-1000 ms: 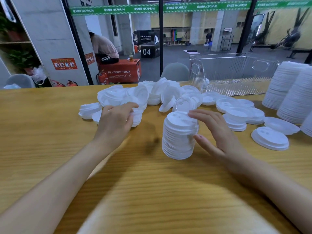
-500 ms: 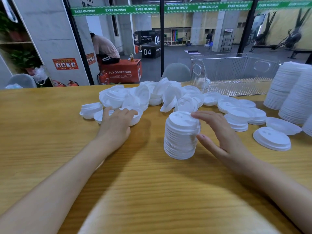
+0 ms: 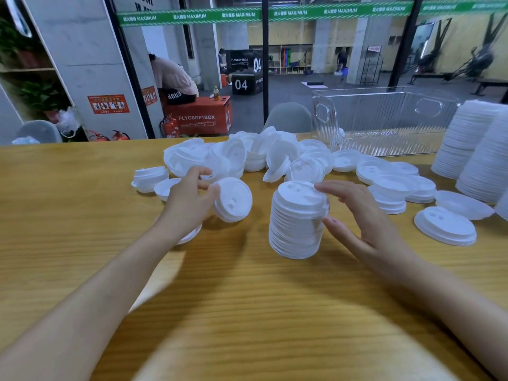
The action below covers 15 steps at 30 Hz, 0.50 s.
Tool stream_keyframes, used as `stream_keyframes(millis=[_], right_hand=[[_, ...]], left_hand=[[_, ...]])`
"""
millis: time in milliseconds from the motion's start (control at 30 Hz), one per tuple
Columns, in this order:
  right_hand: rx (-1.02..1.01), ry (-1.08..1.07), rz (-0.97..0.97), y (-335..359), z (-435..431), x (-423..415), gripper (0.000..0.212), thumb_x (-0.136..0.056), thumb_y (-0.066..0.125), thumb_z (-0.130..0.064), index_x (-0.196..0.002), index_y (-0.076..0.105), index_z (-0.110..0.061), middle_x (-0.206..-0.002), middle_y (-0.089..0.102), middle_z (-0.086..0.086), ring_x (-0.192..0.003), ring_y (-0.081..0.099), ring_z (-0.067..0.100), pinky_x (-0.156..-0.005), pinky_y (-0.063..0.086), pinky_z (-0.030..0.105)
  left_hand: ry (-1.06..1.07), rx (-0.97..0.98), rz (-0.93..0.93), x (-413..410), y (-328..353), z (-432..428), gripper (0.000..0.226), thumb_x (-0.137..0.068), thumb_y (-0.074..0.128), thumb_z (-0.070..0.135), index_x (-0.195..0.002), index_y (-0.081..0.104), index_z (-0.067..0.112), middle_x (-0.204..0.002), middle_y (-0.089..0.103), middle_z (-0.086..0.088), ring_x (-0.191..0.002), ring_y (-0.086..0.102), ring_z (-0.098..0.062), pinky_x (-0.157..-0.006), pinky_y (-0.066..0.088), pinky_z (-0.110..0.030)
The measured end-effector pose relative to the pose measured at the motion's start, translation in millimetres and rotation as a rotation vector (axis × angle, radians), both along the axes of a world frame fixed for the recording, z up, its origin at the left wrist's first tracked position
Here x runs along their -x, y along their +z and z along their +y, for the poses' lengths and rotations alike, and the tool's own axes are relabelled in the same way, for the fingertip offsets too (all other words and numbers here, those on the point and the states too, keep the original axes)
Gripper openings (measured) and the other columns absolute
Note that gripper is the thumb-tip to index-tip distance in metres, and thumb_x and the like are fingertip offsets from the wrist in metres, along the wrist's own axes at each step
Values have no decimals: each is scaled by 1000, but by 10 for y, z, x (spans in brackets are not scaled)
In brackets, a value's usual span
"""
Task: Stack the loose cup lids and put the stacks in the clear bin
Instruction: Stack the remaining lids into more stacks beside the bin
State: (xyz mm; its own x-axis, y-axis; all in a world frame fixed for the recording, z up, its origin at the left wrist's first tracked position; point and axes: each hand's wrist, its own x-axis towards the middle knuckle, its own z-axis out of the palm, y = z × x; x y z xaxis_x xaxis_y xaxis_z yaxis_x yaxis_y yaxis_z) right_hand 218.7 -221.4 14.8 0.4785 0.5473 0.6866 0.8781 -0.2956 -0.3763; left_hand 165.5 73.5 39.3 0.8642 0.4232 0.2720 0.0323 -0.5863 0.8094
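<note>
Two bare arms, uncovered right to the picture's edge. The left forearm (image 3: 110, 284) comes in from 7 o'clock and ends in the left hand (image 3: 189, 199); the right forearm (image 3: 439, 292) comes in from 5 o'clock and ends in the right hand (image 3: 365, 215). The right thumb (image 3: 341, 229) has a small reddish mark near its tip. At 6 o'clock is a pale patch (image 3: 275, 353), too blurred to identify

Wooden table (image 3: 82, 215) before glass wall (image 3: 302, 78), gym hall beyond.

Matt plastic lids (image 3: 299, 215); wood-grain table (image 3: 247, 298)
</note>
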Motion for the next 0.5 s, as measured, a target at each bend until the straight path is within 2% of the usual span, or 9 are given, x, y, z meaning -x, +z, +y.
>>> stream_keyframes(millis=[67, 133, 233, 300, 333, 433, 500], right_hand=[[2, -1, -4, -4, -4, 1, 46, -100, 37, -59, -139, 41, -36, -137, 41, -32, -129, 42, 4, -107, 33, 21], [6, -3, -4, -7, -7, 2, 46, -100, 37, -59, -139, 42, -35, -138, 41, -31, -130, 42, 5, -107, 33, 22], [8, -4, -2, -8, -3, 6, 46, -100, 38, -58, -139, 42, -33, -139, 42, -29, -131, 43, 6, -108, 33, 23], [9, -4, -8, -13, -3, 8, 46, -100, 38, -57, -138, 43, -32, -138, 43, -27, -132, 42, 7, -109, 34, 24], [8, -6, -5, -16, -3, 7, 46, -100, 38, -57, -138, 44, -32, -139, 44, -23, -133, 42, 9, -109, 34, 27], [-10, -19, 21, -20, -6, 6, 46, -100, 39, -56, -137, 46, -31, -143, 44, -8, -136, 40, 15, -109, 37, 37], [-19, -23, 27, -24, -6, 6, 47, -99, 40, -56, -137, 47, -28, -144, 44, -5, -136, 40, 17, -108, 38, 42]], left_hand=[[19, -228, -17, 38, -47, 44, 32, -98, 54, 20, -130, 51, 20, -119, 55, 5, -102, 56, -13, -76, 37, -23], [11, -369, -23, 79, -67, 82, 32, -98, 54, 19, -130, 53, 20, -122, 52, 7, -111, 49, -12, -85, 34, -24], [-53, -403, 34, 107, -101, 114, 31, -97, 56, 30, -127, 58, 21, -129, 56, 6, -113, 52, -16, -99, 40, -35], [-99, -438, 69, 112, -133, 115, 37, -93, 60, 42, -125, 59, 24, -127, 58, 9, -107, 53, -15, -100, 43, -43], [-112, -464, 75, 113, -148, 111, 44, -89, 61, 50, -125, 59, 26, -128, 57, 11, -111, 52, -14, -101, 42, -45], [-121, -534, 89, 109, -171, 105, 61, -76, 59, 61, -128, 55, 29, -134, 53, 11, -125, 46, -15, -107, 36, -44], [-112, -559, 96, 97, -199, 114, 59, -82, 67, 55, -133, 52, 29, -137, 50, 10, -129, 43, -16, -109, 32, -40]])
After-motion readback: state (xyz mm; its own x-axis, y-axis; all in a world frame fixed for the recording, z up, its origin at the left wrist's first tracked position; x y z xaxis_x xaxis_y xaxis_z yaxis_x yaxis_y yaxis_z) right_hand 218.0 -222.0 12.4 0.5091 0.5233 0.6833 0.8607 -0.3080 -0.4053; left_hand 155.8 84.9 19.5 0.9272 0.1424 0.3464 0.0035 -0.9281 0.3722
